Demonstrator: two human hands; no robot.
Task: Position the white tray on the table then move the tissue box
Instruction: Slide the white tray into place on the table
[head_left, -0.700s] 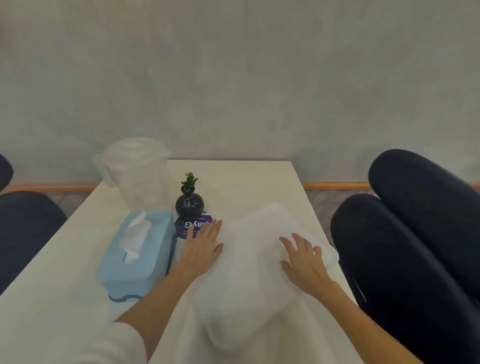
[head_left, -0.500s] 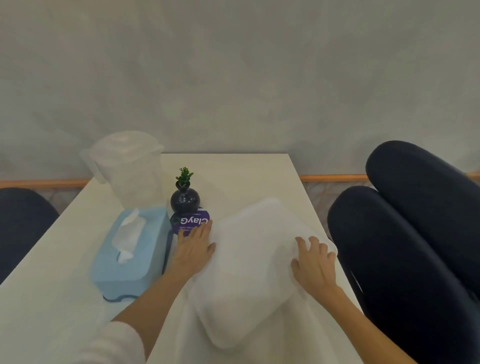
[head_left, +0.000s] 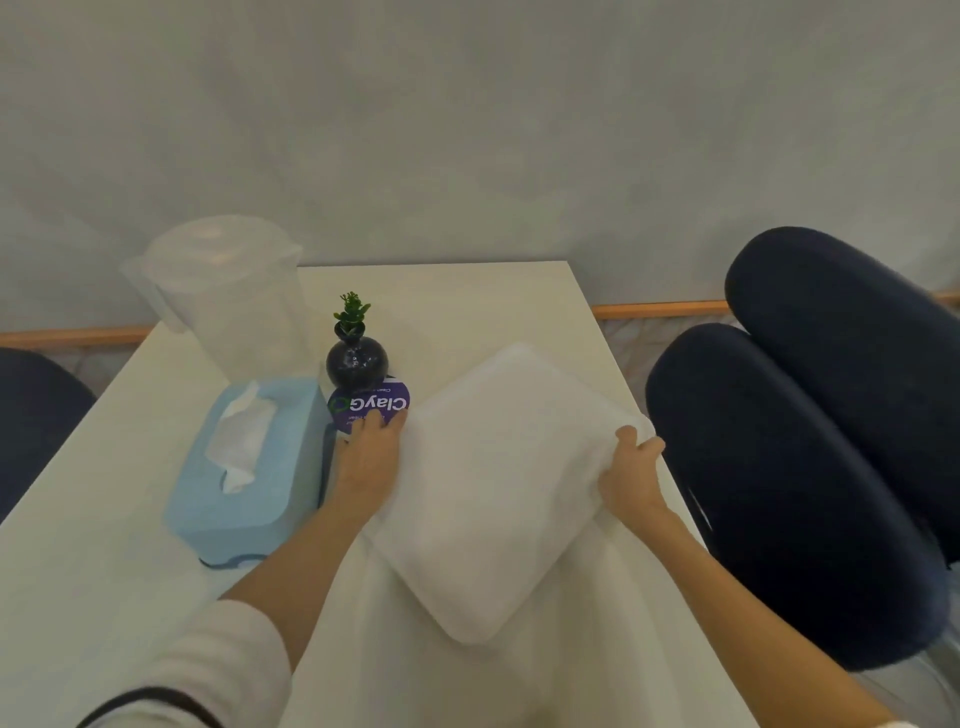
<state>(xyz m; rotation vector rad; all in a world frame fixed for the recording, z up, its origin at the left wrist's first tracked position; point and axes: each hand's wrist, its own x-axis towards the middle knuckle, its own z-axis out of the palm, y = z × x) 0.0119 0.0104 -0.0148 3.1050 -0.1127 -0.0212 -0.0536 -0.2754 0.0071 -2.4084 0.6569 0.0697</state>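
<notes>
One white tray (head_left: 498, 488) lies askew at the tabletop (head_left: 104, 571) centre, both hands on it: left hand (head_left: 370, 462) grips its 9 o'clock edge, right hand (head_left: 631, 478) curls round its 3 o'clock corner. One blue tissue box (head_left: 249, 467) sits at 9 o'clock; one clear jug (head_left: 234, 296), one dark vase (head_left: 357, 358), one purple disc (head_left: 371, 408) at 11 o'clock
</notes>
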